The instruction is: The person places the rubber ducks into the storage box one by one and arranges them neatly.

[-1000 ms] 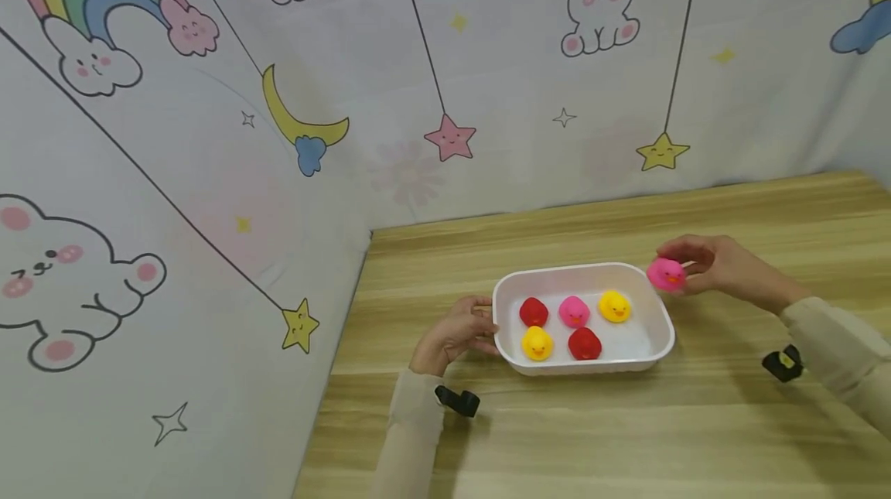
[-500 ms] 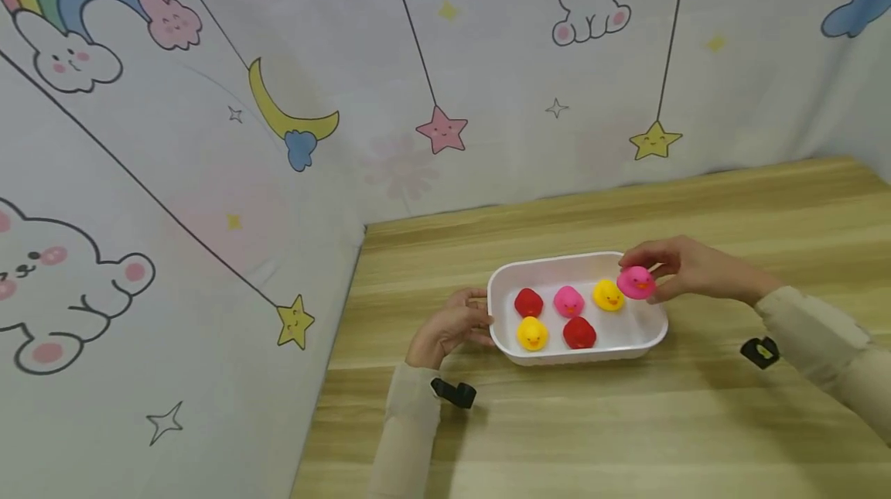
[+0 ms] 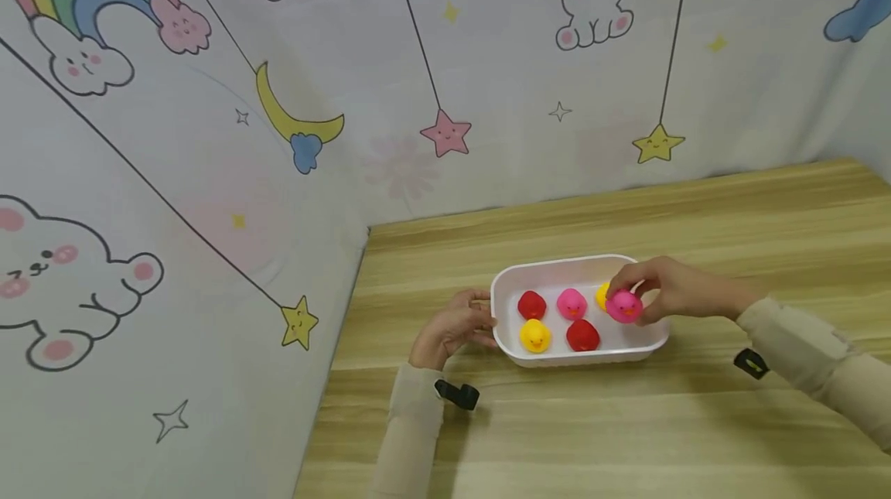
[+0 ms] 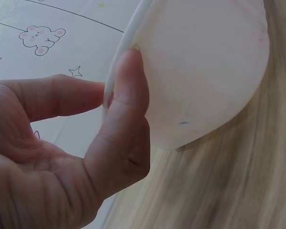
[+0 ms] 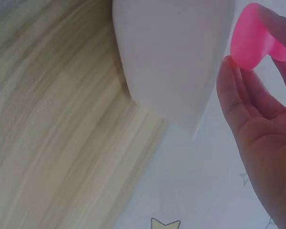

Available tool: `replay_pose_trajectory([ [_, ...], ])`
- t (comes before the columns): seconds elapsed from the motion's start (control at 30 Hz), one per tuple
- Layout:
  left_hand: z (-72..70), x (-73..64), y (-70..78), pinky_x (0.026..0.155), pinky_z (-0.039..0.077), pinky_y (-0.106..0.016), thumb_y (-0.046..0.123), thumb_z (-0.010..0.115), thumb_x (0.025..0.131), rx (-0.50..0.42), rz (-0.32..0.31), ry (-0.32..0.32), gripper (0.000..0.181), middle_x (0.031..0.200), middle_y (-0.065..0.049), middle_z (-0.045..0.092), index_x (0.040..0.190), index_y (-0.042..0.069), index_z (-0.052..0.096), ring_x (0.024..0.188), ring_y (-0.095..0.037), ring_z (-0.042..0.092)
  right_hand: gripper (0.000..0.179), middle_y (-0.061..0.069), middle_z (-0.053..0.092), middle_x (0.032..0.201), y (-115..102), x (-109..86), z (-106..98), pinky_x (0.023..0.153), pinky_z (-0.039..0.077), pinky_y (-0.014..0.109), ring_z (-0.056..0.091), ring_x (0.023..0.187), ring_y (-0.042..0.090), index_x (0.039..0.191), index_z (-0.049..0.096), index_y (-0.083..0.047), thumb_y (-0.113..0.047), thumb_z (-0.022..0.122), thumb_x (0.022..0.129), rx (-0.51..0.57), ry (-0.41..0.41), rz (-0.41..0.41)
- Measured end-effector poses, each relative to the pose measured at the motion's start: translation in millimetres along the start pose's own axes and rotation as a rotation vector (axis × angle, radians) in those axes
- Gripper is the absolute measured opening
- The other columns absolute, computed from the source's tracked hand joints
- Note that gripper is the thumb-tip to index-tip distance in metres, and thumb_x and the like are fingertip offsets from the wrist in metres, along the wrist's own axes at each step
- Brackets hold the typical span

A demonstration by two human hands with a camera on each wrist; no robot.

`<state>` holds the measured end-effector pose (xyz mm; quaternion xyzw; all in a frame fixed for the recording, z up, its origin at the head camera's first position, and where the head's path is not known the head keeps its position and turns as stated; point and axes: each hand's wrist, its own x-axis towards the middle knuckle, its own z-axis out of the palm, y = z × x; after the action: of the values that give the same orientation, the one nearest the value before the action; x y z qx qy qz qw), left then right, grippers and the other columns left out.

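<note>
A white plastic tray (image 3: 629, 338) stands on the table. My left hand (image 3: 452, 329) grips its left end; in the left wrist view, thumb and fingers (image 4: 128, 90) pinch the rim. My right hand (image 3: 678, 290) holds a pink rubber duck (image 3: 624, 307) over the tray's right part, pinched between thumb and fingers, as the right wrist view confirms. In the tray sit a red duck (image 3: 532, 305), another pink duck (image 3: 571, 303), a yellow duck (image 3: 535, 336) and a second red duck (image 3: 582, 336). Another yellow duck (image 3: 602, 296) is partly hidden behind the held one.
The wood-grain table (image 3: 557, 429) extends around the tray. A white cloth (image 3: 515, 166) printed with rabbits, stars and a moon hangs behind and to the left of it. Black wrist mounts (image 3: 457, 394) sit at both sleeves.
My right hand has carried the pink duck leftward from beyond the tray's right rim to above its right part. The left hand keeps its hold on the tray's left end.
</note>
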<state>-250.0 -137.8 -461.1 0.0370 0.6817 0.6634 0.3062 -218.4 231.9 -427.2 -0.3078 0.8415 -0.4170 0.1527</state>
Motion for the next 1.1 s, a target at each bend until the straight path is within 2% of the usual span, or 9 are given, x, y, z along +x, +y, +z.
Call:
replay_pose_trajectory([
  [0.17,0.1,-1.0,-0.2,0.065,0.065,-0.037,-0.011,0.056,0.088,0.001,0.000,-0.001,0.053,0.114,-0.027,0.064,0.138,-0.010,0.038,0.080,-0.023,0.067,0.034,-0.006,0.064,0.105,-1.7,3.0,9.2,0.081,0.060,0.031,0.061,0.094,0.019,0.101,0.070,-0.024,-0.002,0.081,0.077,-0.120,-0.033,0.002],
  [0.33,-0.8,-2.3,-0.4,0.068,0.065,-0.039,-0.010,0.056,0.089,0.008,0.002,-0.002,0.053,0.120,-0.029,0.059,0.138,-0.010,0.037,0.082,-0.024,0.066,0.033,-0.009,0.060,0.100,-1.8,9.9,17.5,0.076,0.060,0.032,0.055,0.093,0.018,0.096,0.069,-0.023,-0.008,0.087,0.074,-0.296,-0.066,0.022],
  [0.43,-1.3,-1.2,-1.3,0.069,0.065,-0.040,-0.010,0.057,0.089,0.009,0.002,-0.001,0.053,0.120,-0.027,0.057,0.138,-0.009,0.037,0.083,-0.025,0.065,0.034,-0.007,0.057,0.101,-1.4,11.8,22.7,0.076,0.060,0.030,0.053,0.095,0.018,0.094,0.069,-0.022,-0.009,0.089,0.072,-0.360,-0.071,0.037],
  [0.6,-1.0,1.0,-2.6,0.070,0.065,-0.041,-0.010,0.057,0.089,0.009,0.004,0.004,0.053,0.121,-0.027,0.058,0.138,-0.009,0.038,0.086,-0.028,0.066,0.033,-0.008,0.054,0.094,2.7,13.1,29.2,0.072,0.058,0.023,0.053,0.090,0.015,0.091,0.067,-0.020,-0.006,0.089,0.071,-0.412,-0.064,0.021],
  [0.87,-1.4,0.4,-4.6,0.071,0.065,-0.041,-0.011,0.056,0.089,0.001,0.002,0.011,0.054,0.124,-0.029,0.056,0.139,-0.010,0.036,0.088,-0.028,0.065,0.030,-0.012,0.056,0.085,6.1,17.7,34.8,0.069,0.055,0.025,0.050,0.082,0.011,0.086,0.064,-0.018,-0.003,0.086,0.072,-0.485,-0.073,-0.053],
  [1.1,-1.0,-1.3,-2.7,0.070,0.065,-0.041,-0.012,0.056,0.090,-0.011,-0.001,0.028,0.053,0.108,-0.021,0.059,0.139,-0.008,0.037,0.085,-0.026,0.065,0.031,-0.013,0.053,0.080,11.1,19.6,38.5,0.064,0.052,0.023,0.049,0.077,0.009,0.084,0.062,-0.019,0.001,0.082,0.072,-0.496,-0.068,-0.063],
])
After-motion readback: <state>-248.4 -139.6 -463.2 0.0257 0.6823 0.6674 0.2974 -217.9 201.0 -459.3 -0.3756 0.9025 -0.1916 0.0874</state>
